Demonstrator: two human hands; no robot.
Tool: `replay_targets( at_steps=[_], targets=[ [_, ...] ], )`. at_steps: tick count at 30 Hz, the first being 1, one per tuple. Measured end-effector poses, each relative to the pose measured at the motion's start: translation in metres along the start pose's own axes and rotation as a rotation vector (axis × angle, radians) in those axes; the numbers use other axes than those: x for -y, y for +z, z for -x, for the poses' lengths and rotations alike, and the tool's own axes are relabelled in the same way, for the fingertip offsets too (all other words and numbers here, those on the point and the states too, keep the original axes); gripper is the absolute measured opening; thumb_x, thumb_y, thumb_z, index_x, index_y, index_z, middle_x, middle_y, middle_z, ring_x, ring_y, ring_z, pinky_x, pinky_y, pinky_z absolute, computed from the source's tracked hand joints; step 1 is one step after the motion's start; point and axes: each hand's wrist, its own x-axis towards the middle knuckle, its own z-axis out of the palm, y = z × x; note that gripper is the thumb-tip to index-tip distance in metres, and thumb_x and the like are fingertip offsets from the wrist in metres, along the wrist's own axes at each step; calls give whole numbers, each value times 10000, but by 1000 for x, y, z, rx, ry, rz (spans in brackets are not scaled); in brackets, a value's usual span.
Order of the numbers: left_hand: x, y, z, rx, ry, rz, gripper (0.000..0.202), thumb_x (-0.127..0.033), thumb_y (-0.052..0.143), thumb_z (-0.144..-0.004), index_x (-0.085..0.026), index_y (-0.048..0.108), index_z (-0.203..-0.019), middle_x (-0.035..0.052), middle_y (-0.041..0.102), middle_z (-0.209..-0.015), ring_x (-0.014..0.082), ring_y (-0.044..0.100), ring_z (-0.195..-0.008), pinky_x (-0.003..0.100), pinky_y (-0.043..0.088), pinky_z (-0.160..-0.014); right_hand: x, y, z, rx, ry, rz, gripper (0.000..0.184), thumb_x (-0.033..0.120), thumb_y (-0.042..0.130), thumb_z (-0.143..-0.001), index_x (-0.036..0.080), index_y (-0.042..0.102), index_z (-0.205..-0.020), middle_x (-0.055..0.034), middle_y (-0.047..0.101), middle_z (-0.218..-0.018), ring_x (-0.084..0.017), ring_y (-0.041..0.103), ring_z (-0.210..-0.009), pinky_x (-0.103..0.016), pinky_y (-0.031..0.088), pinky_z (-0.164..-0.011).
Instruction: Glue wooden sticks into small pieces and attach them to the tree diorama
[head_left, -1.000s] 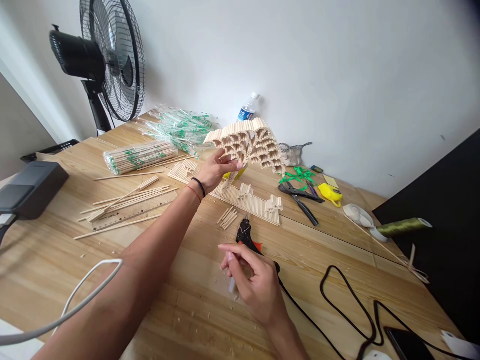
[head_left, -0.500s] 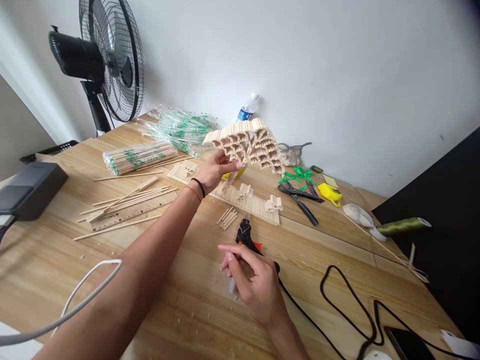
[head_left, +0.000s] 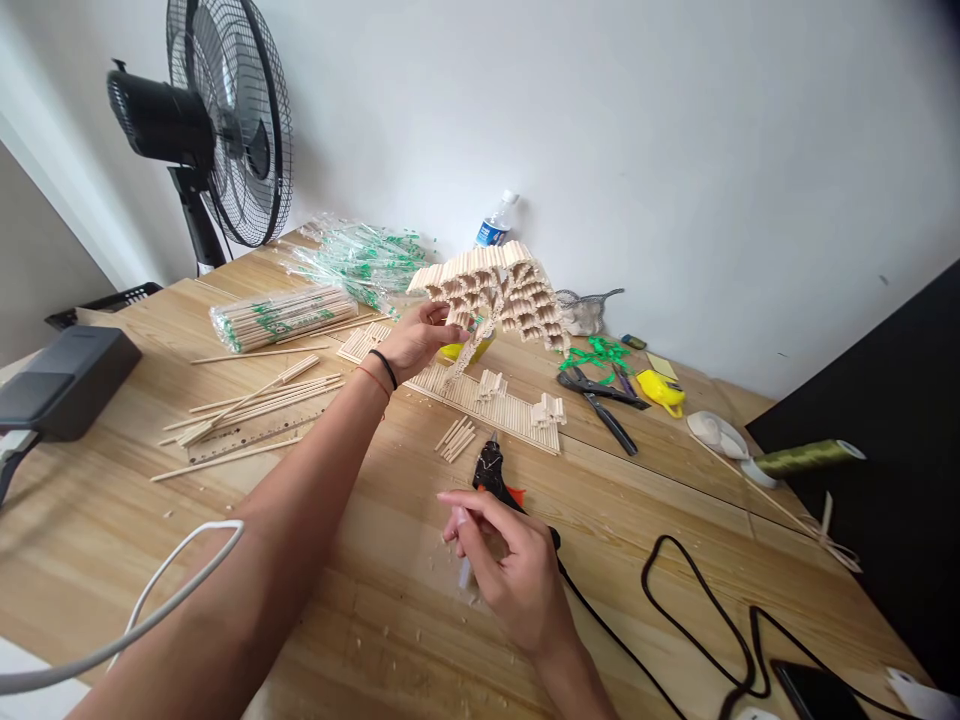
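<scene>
My left hand [head_left: 424, 340] reaches forward, its thumb and fingers closed around the lower left part of a tree-like model [head_left: 525, 295] built of short wooden sticks. The model's slanted trunk [head_left: 469, 355] comes down to a stick-built base [head_left: 517, 415] on the table; whether the two are joined, I cannot tell. Small stick clusters [head_left: 549, 410] stand on that base. My right hand [head_left: 510, 560] hovers or rests near the front, loosely curled with thumb and index apart, nothing visible in it. Just beyond it lies a black glue gun [head_left: 489, 468]. Short cut sticks [head_left: 455, 438] lie beside the base.
Long sticks [head_left: 262, 400] and a ruler lie left, before a wrapped stick bundle [head_left: 285, 315] and plastic wrappers [head_left: 360, 255]. Pliers [head_left: 607, 415], a yellow tape measure [head_left: 661, 390] and a thread spool [head_left: 810, 460] are right. Black cable [head_left: 660, 600] crosses the front right. A fan [head_left: 225, 130] stands back left.
My left hand has drawn back slightly to the left, and its thumb no longer covers the trunk. The model and my right hand stay about where they were.
</scene>
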Motion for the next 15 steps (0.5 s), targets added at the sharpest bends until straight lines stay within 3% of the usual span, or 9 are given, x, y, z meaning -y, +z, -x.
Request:
replay_targets(
  at_steps=[10, 15],
  targets=[
    [-10, -13, -1, 85, 54, -85, 402, -3, 817, -582, -185, 582, -852, 22, 580, -1036, 305, 654, -1184, 451, 442, -1023, 0, 0, 1, 1, 6, -7, 226, 206, 524, -1018, 197, 747, -1057, -8, 732, -731, -125, 659, -591, -216, 532, -536],
    [-11, -14, 0, 90, 47, -130, 402, -15, 821, -608, -185, 554, -855, 3, 509, -942, 343, 649, -1214, 444, 424, -1001, 1, 0, 1, 8, 18, -9, 226, 212, 530, -1015, 195, 751, -1059, -12, 737, -737, -129, 660, -592, -217, 531, -526]
  ],
)
